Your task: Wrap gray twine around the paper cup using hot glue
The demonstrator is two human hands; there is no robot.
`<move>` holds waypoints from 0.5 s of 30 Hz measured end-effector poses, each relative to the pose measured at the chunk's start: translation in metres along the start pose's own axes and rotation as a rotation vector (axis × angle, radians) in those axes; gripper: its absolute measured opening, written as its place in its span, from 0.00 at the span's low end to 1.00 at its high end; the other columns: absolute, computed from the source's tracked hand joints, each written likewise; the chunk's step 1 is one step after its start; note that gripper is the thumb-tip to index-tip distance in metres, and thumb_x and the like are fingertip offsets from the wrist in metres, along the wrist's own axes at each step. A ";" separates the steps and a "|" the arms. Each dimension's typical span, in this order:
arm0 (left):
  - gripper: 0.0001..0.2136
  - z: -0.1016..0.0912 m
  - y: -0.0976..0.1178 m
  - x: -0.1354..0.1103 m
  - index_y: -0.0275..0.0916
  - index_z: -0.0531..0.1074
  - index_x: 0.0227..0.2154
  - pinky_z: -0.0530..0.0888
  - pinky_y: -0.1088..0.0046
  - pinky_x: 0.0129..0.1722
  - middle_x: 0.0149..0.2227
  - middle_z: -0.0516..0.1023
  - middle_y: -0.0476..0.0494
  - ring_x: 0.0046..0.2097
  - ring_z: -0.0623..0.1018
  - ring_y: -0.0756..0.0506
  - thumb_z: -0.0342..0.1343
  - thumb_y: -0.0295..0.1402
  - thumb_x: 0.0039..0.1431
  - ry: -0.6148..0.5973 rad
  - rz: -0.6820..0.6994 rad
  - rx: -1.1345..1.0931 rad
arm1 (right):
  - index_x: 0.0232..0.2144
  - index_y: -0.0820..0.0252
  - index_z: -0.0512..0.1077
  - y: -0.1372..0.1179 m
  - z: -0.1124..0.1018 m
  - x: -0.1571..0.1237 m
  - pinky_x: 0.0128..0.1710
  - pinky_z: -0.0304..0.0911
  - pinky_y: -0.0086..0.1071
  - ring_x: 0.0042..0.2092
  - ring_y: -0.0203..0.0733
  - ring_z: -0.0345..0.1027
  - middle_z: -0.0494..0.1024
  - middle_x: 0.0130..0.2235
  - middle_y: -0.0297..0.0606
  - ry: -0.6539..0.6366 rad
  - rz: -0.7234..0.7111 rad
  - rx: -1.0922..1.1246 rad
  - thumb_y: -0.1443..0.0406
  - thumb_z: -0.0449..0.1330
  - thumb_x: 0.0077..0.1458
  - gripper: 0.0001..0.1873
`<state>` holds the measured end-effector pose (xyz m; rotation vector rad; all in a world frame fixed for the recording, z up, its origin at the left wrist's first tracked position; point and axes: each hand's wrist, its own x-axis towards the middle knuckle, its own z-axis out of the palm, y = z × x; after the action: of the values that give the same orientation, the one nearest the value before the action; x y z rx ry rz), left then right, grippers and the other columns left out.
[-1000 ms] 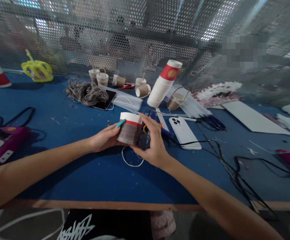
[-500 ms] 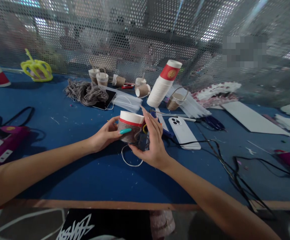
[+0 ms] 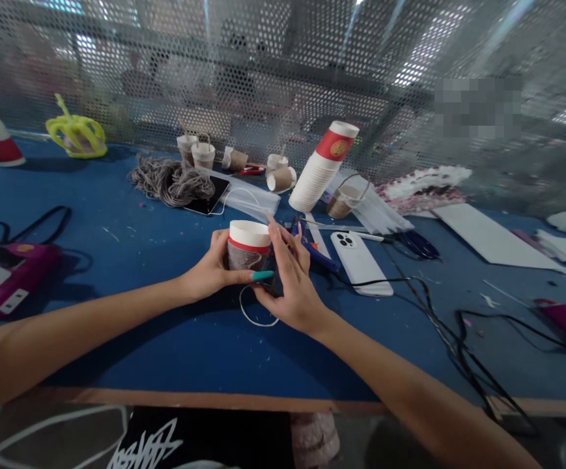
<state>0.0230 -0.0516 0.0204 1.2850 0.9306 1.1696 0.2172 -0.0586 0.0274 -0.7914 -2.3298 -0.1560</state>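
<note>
A paper cup (image 3: 248, 246) with a white rim and a red band is held between my two hands, upright, its lower part wound with grey-brown cord. My left hand (image 3: 212, 270) is closed around its left side, the thumb with a long turquoise nail lying across the lower front. Against the cup's right side, the fingers of my right hand (image 3: 292, 277) are curved and gripping it. The cup's underside is hidden. Below the hands, a thin white cable (image 3: 251, 319) loops on the table.
Behind lie a grey cord bundle (image 3: 168, 182), a tilted stack of paper cups (image 3: 314, 176) and a small cord-wrapped basket (image 3: 344, 202). A white phone (image 3: 361, 264) and black cables (image 3: 424, 306) are to the right. Purple glue guns (image 3: 19, 277) lie at the sides of the blue table (image 3: 189, 352).
The cup has turned and shifted slightly left and down in my hands. My left thumb has slid lower and further right across its front.
</note>
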 end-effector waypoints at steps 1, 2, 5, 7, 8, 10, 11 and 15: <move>0.38 0.000 0.000 0.000 0.44 0.64 0.53 0.61 0.52 0.67 0.55 0.60 0.43 0.63 0.62 0.35 0.74 0.34 0.36 -0.005 0.001 -0.021 | 0.70 0.50 0.21 0.001 0.000 0.000 0.66 0.49 0.66 0.71 0.58 0.47 0.53 0.71 0.48 0.012 -0.004 0.020 0.67 0.59 0.58 0.55; 0.40 -0.001 0.000 0.000 0.45 0.62 0.55 0.64 0.53 0.65 0.57 0.59 0.43 0.61 0.65 0.36 0.74 0.33 0.37 -0.023 -0.005 -0.059 | 0.70 0.50 0.21 0.002 -0.001 0.000 0.66 0.49 0.65 0.71 0.58 0.46 0.52 0.71 0.48 0.024 -0.006 0.039 0.67 0.59 0.58 0.56; 0.42 -0.001 0.000 -0.001 0.48 0.57 0.59 0.70 0.55 0.60 0.62 0.60 0.41 0.57 0.71 0.38 0.72 0.31 0.41 -0.104 -0.022 -0.204 | 0.70 0.50 0.22 0.005 -0.004 0.000 0.66 0.51 0.63 0.72 0.59 0.44 0.46 0.73 0.49 0.039 0.031 0.084 0.64 0.62 0.57 0.58; 0.40 -0.002 0.000 -0.002 0.47 0.59 0.58 0.70 0.57 0.60 0.59 0.66 0.41 0.57 0.72 0.38 0.72 0.30 0.42 -0.152 -0.031 -0.268 | 0.70 0.49 0.24 0.007 -0.005 0.000 0.67 0.52 0.62 0.72 0.57 0.43 0.46 0.73 0.47 0.011 0.062 0.104 0.63 0.62 0.57 0.56; 0.38 -0.002 0.000 -0.002 0.46 0.61 0.57 0.70 0.58 0.60 0.57 0.70 0.41 0.58 0.72 0.38 0.72 0.31 0.42 -0.174 -0.043 -0.289 | 0.70 0.48 0.25 0.008 -0.005 0.000 0.67 0.51 0.61 0.72 0.56 0.43 0.47 0.73 0.47 -0.009 0.060 0.114 0.64 0.61 0.58 0.55; 0.36 -0.001 -0.001 -0.001 0.44 0.63 0.55 0.70 0.57 0.60 0.54 0.74 0.41 0.57 0.73 0.37 0.72 0.30 0.42 -0.205 -0.081 -0.311 | 0.71 0.47 0.26 0.008 -0.005 -0.001 0.69 0.47 0.61 0.73 0.54 0.42 0.48 0.72 0.45 -0.049 0.032 0.136 0.66 0.58 0.60 0.52; 0.36 -0.001 -0.002 0.000 0.44 0.64 0.54 0.69 0.57 0.60 0.53 0.75 0.42 0.57 0.74 0.37 0.73 0.30 0.41 -0.205 -0.096 -0.314 | 0.71 0.47 0.26 0.007 -0.004 -0.001 0.69 0.46 0.60 0.73 0.52 0.41 0.49 0.72 0.45 -0.066 0.021 0.148 0.67 0.57 0.60 0.50; 0.34 0.001 -0.004 0.002 0.42 0.66 0.50 0.70 0.57 0.59 0.49 0.78 0.42 0.54 0.76 0.38 0.74 0.29 0.39 -0.163 -0.122 -0.324 | 0.70 0.48 0.23 0.004 -0.007 0.000 0.70 0.41 0.61 0.73 0.52 0.39 0.46 0.73 0.45 -0.134 0.000 0.223 0.64 0.58 0.59 0.53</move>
<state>0.0244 -0.0499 0.0170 1.0301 0.6588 1.0537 0.2231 -0.0575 0.0327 -0.7085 -2.4199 0.1589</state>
